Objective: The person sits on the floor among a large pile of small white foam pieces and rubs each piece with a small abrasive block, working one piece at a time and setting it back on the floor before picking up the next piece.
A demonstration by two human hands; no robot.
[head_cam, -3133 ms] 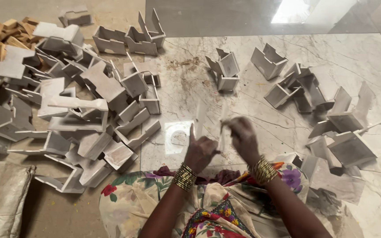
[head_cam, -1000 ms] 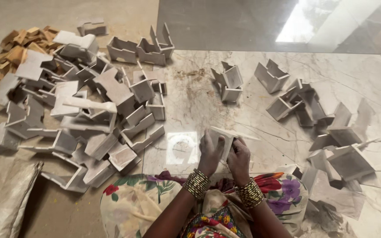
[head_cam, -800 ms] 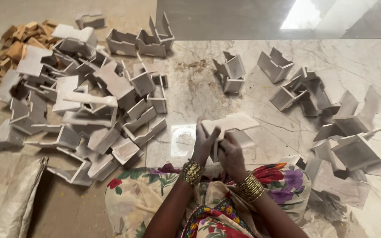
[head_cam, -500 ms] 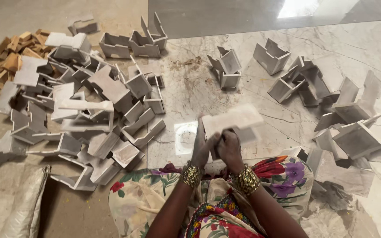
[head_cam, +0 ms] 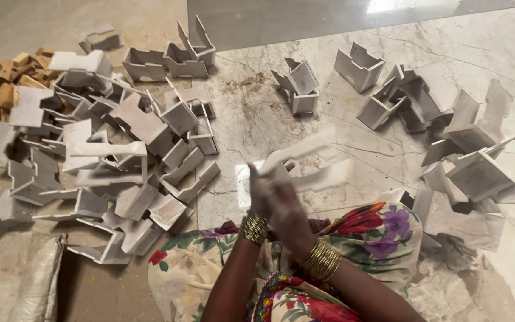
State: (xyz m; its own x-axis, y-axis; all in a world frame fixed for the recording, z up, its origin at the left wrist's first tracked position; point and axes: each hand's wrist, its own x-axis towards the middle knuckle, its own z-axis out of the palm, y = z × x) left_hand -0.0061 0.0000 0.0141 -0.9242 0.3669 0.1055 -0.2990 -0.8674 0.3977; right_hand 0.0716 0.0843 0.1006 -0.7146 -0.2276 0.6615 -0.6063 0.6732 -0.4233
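Both my hands sit close together above my lap, blurred by motion. My left hand (head_cam: 261, 189) and my right hand (head_cam: 287, 210) grip one end of a white folded cardboard piece (head_cam: 317, 167), which sticks out to the right above the marble floor (head_cam: 257, 119). The piece looks like two flat flaps, one above the other. Gold bangles ring both wrists. A floral cloth (head_cam: 365, 238) covers my knees just under the hands.
A big heap of the same white folded pieces (head_cam: 108, 149) lies to the left, with brown blocks (head_cam: 1, 95) beyond it. Smaller groups of white pieces stand ahead (head_cam: 298, 86) and to the right (head_cam: 448, 137). A woven sack (head_cam: 13, 280) lies at lower left.
My hands came together on the white piece and lifted it off the floor. It now juts out to the right, and its flaps have spread apart.
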